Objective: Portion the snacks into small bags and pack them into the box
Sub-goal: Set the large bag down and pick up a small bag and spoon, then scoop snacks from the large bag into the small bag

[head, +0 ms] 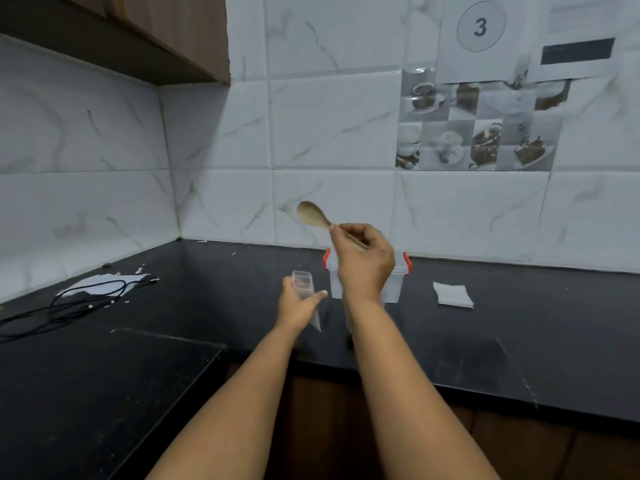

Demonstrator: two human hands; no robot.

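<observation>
Black stone countertop (pixel 519 341) below white marble-patterned tiles. Left hand (pixel 297 304) grasps a small clear plastic bag (pixel 304 289); right hand (pixel 363 263), raised above it, grips a pale wooden spoon (pixel 313 214). Behind the right hand stands a translucent plastic box with red clips (pixel 394 282).

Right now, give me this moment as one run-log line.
left hand: holds small bag, mouth up | right hand: grips wooden spoon, raised | box: on counter behind hands | spare bags: right of box

Black counter (pixel 519 341), white marbled tiles (pixel 329 126), red-clipped clear box (pixel 394 285).
</observation>
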